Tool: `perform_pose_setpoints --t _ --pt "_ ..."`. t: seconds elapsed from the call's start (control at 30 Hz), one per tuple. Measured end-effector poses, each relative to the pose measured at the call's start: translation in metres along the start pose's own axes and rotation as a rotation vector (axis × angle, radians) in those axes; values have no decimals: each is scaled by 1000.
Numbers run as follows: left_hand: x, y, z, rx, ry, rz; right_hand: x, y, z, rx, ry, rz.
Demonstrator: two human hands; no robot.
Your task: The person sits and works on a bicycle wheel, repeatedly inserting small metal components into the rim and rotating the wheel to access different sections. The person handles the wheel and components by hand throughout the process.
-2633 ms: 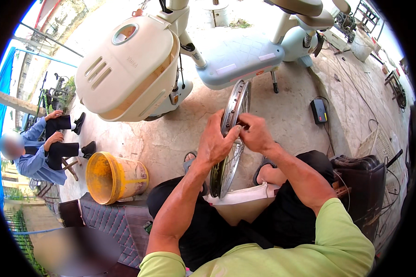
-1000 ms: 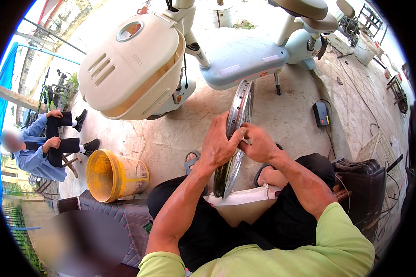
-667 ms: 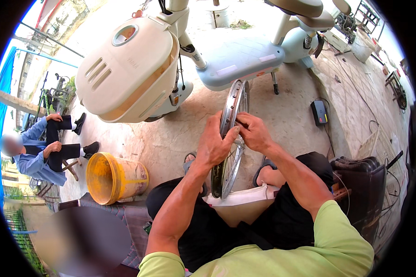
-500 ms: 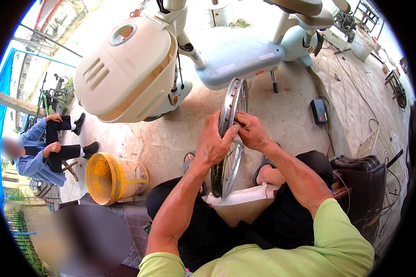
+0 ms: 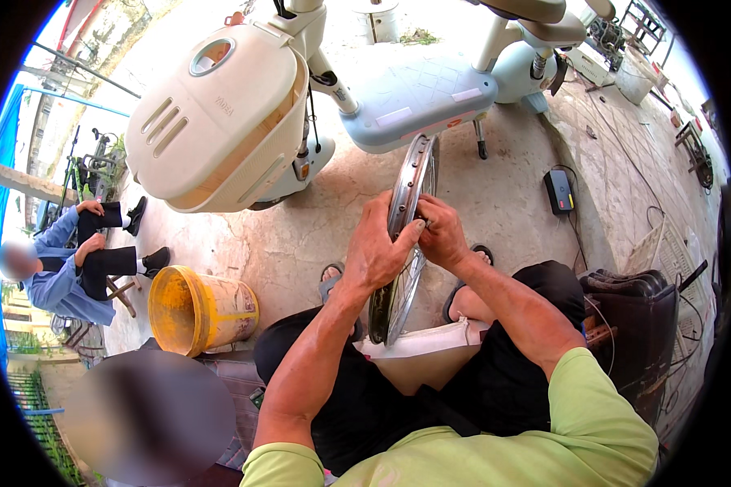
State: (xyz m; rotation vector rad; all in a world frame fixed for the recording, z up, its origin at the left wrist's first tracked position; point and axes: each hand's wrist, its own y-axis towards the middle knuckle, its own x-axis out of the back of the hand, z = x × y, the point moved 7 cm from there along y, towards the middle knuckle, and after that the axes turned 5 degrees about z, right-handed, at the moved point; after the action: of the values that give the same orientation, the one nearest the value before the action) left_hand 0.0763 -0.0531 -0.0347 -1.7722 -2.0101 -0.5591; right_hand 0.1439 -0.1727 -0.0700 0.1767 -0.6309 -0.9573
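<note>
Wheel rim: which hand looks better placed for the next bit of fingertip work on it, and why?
Probably the right hand: it is bunched close at the right side of the wheel rim, whereas the left hand is clasped around it from the left, seemingly steadying it.

A seated person's left hand (image 5: 382, 247) grips a spoked metal wheel (image 5: 402, 195), held on edge above the lap. The right hand (image 5: 444, 234) has its fingers bunched at the spoke side, their tips partly hidden. A cream and pale-blue scooter (image 5: 418, 97) stands just ahead. A yellow bucket (image 5: 234, 312) sits to the left, near another person (image 5: 69, 268) on a stool; a black box (image 5: 559, 191) lies to the right.
</note>
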Motion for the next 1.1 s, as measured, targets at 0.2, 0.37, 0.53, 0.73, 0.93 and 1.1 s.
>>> perform_pose_setpoints --t 0.2,0.37,0.53,0.73,0.93,1.1 --pt "1 -1 2 -8 -14 -3 10 7 9 -54 -64 86" --pt "0 -3 7 20 -24 33 36 14 -9 -244 -3 -74" --pt "-1 -7 4 48 2 58 16 14 -24 -307 89 97" --pt "-2 -8 4 30 -6 40 16 16 -19 -235 100 63" --pt "-2 -8 3 79 -39 76 17 12 -10 -156 -89 -55" --pt "-4 -8 2 35 -20 57 20 10 -6 -142 -125 -76"
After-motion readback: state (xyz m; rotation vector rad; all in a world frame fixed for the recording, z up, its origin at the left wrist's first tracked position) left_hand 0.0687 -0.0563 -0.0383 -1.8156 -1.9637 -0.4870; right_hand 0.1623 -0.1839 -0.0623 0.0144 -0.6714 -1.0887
